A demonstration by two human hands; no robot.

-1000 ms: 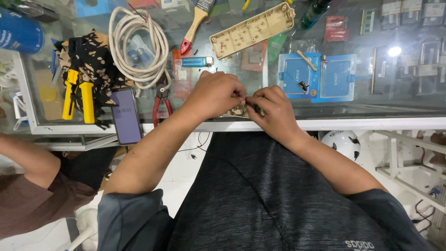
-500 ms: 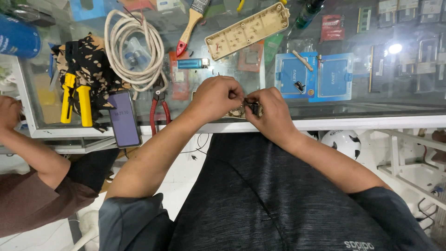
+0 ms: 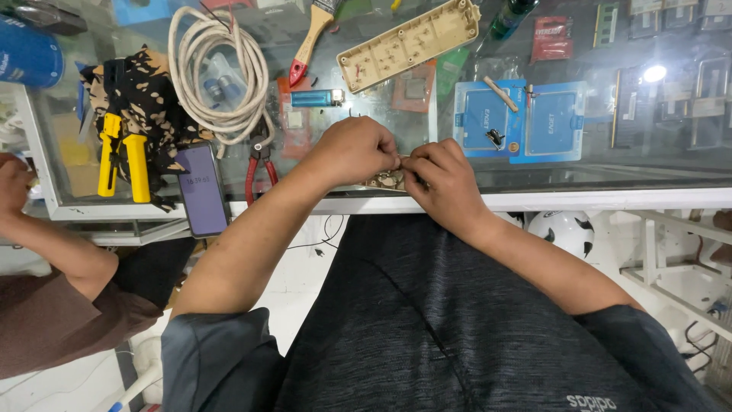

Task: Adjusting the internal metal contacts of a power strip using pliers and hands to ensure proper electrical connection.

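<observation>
Evidently the work is mid-way: the cream power-strip casing (image 3: 409,44) lies opened and hollow at the back of the glass counter (image 3: 534,179), well apart from both hands, so it has yet to be closed up, while the fiddly part is going on at the counter's near edge. The left hand (image 3: 352,149) and right hand (image 3: 442,177) meet fingertip to fingertip over a small brownish part (image 3: 390,181) (possibly a bit of circuit board, too hidden to tell) that rests on the glass just below and between them. Both sets of fingers are pinched together, seemingly on something tiny at the part's top edge. Red-handled pliers (image 3: 261,162), a blue lighter (image 3: 317,98) and a coiled white cable (image 3: 217,72) lie untouched to the left.
</observation>
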